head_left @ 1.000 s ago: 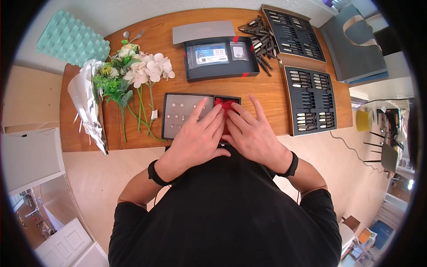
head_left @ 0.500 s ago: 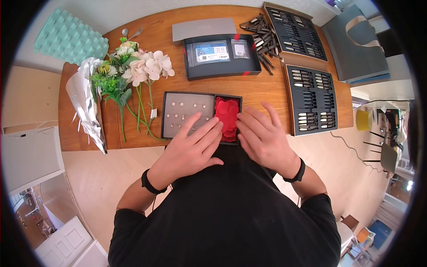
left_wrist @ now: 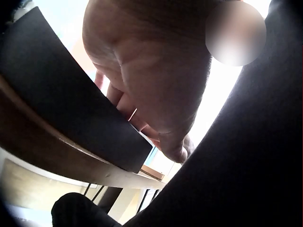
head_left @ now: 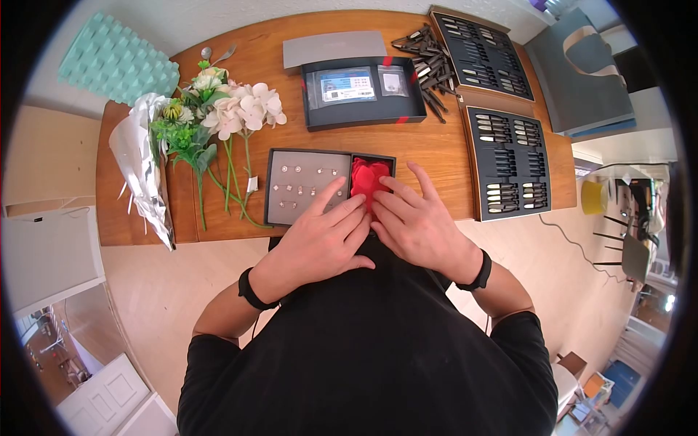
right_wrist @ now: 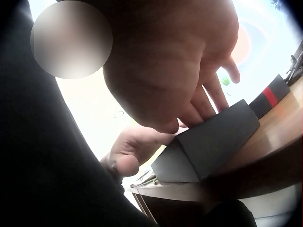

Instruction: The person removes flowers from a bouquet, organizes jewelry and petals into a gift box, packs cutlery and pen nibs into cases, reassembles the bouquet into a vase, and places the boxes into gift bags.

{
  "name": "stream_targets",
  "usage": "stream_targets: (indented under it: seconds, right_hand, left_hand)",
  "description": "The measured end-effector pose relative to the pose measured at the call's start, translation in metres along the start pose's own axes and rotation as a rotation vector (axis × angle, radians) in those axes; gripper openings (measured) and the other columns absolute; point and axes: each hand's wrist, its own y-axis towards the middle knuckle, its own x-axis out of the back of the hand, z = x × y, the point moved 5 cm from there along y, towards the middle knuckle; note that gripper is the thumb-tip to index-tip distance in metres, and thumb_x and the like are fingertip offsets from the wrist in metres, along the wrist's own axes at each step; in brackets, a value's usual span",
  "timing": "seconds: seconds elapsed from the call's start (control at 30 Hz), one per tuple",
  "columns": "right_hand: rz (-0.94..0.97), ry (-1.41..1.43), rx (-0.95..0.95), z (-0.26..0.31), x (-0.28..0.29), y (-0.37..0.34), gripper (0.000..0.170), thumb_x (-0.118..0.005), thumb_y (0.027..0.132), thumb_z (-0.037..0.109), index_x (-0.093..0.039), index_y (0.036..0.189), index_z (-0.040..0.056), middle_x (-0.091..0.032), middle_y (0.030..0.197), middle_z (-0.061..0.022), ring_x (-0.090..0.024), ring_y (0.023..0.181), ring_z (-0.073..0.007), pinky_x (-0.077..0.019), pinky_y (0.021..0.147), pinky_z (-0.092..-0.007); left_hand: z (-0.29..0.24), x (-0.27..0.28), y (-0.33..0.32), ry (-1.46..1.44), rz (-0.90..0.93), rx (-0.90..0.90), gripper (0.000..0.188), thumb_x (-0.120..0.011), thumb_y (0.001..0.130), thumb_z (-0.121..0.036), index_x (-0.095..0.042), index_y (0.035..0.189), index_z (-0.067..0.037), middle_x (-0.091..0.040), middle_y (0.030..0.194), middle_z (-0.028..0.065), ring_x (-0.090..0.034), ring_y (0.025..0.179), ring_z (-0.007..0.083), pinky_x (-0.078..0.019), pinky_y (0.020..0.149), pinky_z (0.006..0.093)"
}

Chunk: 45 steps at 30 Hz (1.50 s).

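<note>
A dark box point(head_left: 270, 171) lies at the table's front edge, in front of the torso. Its wide left side has a grey insert point(head_left: 309, 161) with several small sparkling earrings point(head_left: 291, 168) in rows. Red petals point(head_left: 368, 174) fill its narrow right compartment. My left hand point(head_left: 321, 240) reaches over the insert, its fingertips on the petals' left edge. From the other side my right hand point(head_left: 422, 225) touches the petals with extended fingers. Both wrist views show the fingers dipping behind the box wall point(right_wrist: 222, 137), which hides the fingertips. Neither hand grips anything.
Behind lies an open black box point(head_left: 363, 112) with packets and red ribbon. Flowers point(head_left: 240, 112) and a silver foil wrap point(head_left: 142, 160) lie left. On the right are two trays of small dark pieces point(head_left: 512, 163), a loose pile of them point(head_left: 432, 69) and a grey bag point(head_left: 582, 80).
Both hands drew apart from the petals, uncovering them, then came back together over the compartment's near part. The box stays in place.
</note>
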Motion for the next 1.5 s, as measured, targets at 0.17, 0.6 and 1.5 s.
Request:
stream_targets:
  seconds: [0.17,0.6,1.5]
  right_hand:
    - [0.009,-0.003,0.004,-0.002,0.0,0.0,0.026,-0.08,0.101,0.023,-0.08,0.111,-0.0012,-0.074,0.12,-0.0126,-0.067,0.136,-0.0343,-0.0405,0.13,-0.0703]
    - [0.037,-0.063,0.008,-0.002,-0.002,0.0,0.035,-0.079,0.102,0.029,-0.081,0.115,-0.0031,-0.074,0.12,-0.0148,-0.067,0.136,-0.0356,-0.0387,0.131,-0.0711]
    - [-0.113,0.124,-0.183,0.003,0.027,-0.045,0.037,-0.092,0.09,0.014,-0.078,0.123,0.001,-0.066,0.092,-0.0083,-0.067,0.079,-0.0286,-0.054,0.069,-0.0426]
  left_hand:
    - [-0.001,-0.002,-0.001,-0.003,0.053,-0.005,0.07,-0.087,0.089,-0.06,-0.08,0.122,0.002,-0.079,0.133,0.0148,-0.07,0.141,0.0301,-0.0384,0.136,0.0658]
    - [0.01,-0.008,0.012,0.14,0.108,0.073,0.105,-0.077,0.086,-0.079,-0.074,0.144,0.008,-0.072,0.154,0.0209,-0.055,0.159,0.0336,-0.0279,0.139,0.0685]
    - [-0.003,0.018,-0.033,0.06,-0.118,0.079,0.06,-0.095,0.086,-0.047,-0.08,0.123,-0.002,-0.076,0.137,0.0115,-0.067,0.141,0.0315,-0.0462,0.125,0.0607]
